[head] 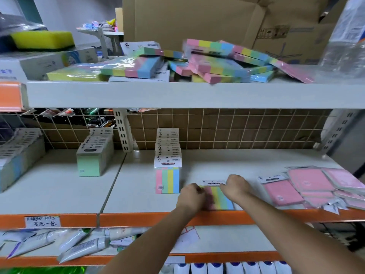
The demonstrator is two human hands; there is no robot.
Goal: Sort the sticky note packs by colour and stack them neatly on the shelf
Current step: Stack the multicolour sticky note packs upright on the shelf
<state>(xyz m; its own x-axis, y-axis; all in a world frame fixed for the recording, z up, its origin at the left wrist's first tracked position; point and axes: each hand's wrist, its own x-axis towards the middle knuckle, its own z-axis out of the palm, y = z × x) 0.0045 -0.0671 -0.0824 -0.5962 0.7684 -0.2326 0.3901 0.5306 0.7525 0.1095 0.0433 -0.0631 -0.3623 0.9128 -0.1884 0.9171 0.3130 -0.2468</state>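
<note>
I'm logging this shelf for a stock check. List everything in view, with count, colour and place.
Striped pack: one, pink-yellow-green-blue, flat at middle shelf front, between both hands.
Upright striped row: one row, count unclear, middle shelf centre.
Green row: one row, pale green, middle shelf left of centre.
Far-left row: one row, blue and grey edges, middle shelf left end.
Pink packs: loose pile, count unclear, middle shelf right.
Mixed heap: many striped packs, unsorted, top shelf.
Sponge: one, yellow, top left.
Cardboard boxes: brown, behind the heap.
Tubes: several, white, lower shelf left.
Left hand: on the pack's left edge.
Right hand: on its top right.
</note>
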